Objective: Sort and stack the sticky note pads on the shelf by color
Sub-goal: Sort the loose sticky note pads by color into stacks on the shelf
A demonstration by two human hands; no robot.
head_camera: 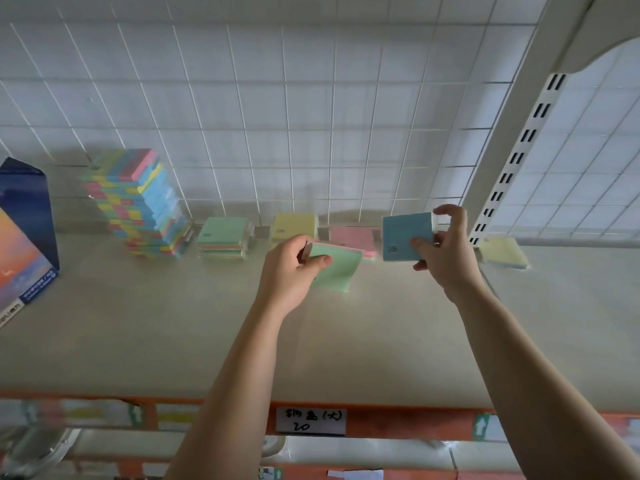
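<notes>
Orange-edged shelf [398,422], with one sticky note pad held in each hand.

Nearest, a handwritten tag [311,421] sits on the front strip. Above the pale shelf board, the left hand [287,268] pinches a green pad [337,273], thumb on top and fingers curled beneath. The right hand [446,252] grips a blue pad [403,235] by its right edge, holding it upright and clear of the shelf. Behind them, along the wire grid [277,98], lie a green-topped pile [223,233], a yellow pad [294,226] and a partly hidden pink pad [353,237]. A tall mixed-colour stack [145,202] stands further left, and a pale yellow pad [504,252] lies far right.
</notes>
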